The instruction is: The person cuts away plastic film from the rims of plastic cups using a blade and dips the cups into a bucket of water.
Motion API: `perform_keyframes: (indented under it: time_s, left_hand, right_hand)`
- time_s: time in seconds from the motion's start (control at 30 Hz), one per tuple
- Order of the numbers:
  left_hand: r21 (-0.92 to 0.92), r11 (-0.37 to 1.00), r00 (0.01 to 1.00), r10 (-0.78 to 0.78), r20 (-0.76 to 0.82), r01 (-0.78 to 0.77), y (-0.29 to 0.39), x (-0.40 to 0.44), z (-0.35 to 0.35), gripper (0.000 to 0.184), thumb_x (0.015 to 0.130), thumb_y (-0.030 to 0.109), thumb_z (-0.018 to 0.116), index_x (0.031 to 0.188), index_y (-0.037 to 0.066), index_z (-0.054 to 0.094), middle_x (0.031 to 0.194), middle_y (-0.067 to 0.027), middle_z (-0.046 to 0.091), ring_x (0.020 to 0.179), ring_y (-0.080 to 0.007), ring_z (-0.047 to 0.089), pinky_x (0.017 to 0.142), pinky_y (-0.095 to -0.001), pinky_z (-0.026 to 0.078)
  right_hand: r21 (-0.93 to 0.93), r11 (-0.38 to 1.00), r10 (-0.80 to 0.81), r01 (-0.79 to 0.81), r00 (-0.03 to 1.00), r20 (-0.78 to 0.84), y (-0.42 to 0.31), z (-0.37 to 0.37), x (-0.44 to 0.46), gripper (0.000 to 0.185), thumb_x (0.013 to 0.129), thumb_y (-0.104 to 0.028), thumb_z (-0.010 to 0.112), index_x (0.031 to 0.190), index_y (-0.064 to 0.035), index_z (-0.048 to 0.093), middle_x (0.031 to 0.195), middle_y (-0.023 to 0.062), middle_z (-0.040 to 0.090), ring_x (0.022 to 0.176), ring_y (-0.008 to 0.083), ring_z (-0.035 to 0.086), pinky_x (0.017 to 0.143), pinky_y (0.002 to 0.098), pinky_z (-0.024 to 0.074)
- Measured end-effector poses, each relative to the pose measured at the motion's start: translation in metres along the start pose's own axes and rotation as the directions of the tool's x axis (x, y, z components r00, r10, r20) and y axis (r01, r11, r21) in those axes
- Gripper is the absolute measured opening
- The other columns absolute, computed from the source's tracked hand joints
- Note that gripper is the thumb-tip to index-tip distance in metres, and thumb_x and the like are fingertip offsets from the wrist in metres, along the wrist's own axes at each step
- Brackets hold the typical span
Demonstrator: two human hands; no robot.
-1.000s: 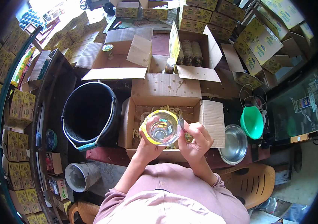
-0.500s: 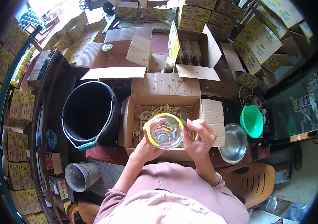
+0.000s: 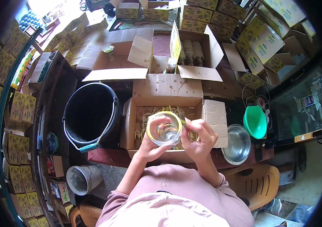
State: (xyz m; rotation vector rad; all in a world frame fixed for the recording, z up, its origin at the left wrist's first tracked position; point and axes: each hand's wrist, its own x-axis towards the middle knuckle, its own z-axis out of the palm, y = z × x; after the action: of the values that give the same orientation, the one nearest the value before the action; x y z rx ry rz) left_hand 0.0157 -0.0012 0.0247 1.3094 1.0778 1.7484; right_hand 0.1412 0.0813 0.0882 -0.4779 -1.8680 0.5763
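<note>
A clear round jar (image 3: 164, 129) with a yellow band near its rim is in my left hand (image 3: 149, 146), whose fingers wrap round its left side. Its open mouth faces up toward me. At the jar's right side, my right hand (image 3: 199, 140) pinches a small dark flat blade (image 3: 182, 120) between thumb and fingers. Both hands are above an open cardboard box (image 3: 168, 89) with yellowish strips and scraps (image 3: 164, 110) on its bottom.
A black bucket (image 3: 89, 113) stands left of the box; a steel bowl (image 3: 236, 145) and a green bowl (image 3: 255, 123) stand right. Behind are two open cartons, one with stacked jars (image 3: 193, 53). A grey bucket (image 3: 83, 179) is lower left, a chair (image 3: 255, 185) lower right.
The jar has tilted and shifted slightly in my left hand. My right hand has moved a little with the blade. A blurred pale shape has appeared above the back left carton.
</note>
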Motion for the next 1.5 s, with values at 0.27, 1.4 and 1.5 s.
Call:
perform_keyframes:
  time_s: [0.27,1.4,1.5]
  left_hand:
    - [0.089,0.996,0.998,0.020,-0.053,-0.015,0.000,-0.002,0.007,0.063,0.072,0.001,0.057,0.126,0.001,0.024,0.120,-0.0133,0.035,0.117,-0.0230,0.036,0.101,-0.0366,0.028]
    - [0.468,0.873,0.990,0.104,0.092,-0.135,-0.003,-0.003,-0.008,0.058,0.071,0.003,0.064,0.122,0.001,0.037,0.122,-0.0170,0.038,0.114,-0.0327,0.040,0.097,-0.0399,0.033]
    - [0.479,0.874,0.995,0.041,0.093,-0.081,-0.006,-0.006,-0.012,0.053,0.071,0.005,0.064,0.119,0.002,0.042,0.123,-0.0177,0.038,0.115,-0.0338,0.039,0.097,-0.0408,0.033]
  right_hand:
    - [-0.023,0.999,0.024,-0.026,0.997,-0.077,-0.005,0.005,-0.003,0.017,0.065,0.004,0.068,0.081,-0.0003,0.062,0.065,0.0072,0.057,0.055,0.0133,0.055,0.051,0.0237,0.0436]
    - [-0.045,0.999,-0.018,0.015,0.998,-0.053,0.000,0.005,-0.009,0.020,0.062,0.008,0.067,0.080,-0.0016,0.062,0.066,0.0087,0.058,0.057,0.0177,0.058,0.051,0.0251,0.0466]
    - [-0.028,1.000,-0.003,0.002,0.999,-0.042,0.001,0.005,-0.009,0.020,0.062,0.007,0.067,0.079,-0.0014,0.062,0.066,0.0090,0.058,0.057,0.0177,0.058,0.051,0.0253,0.0465]
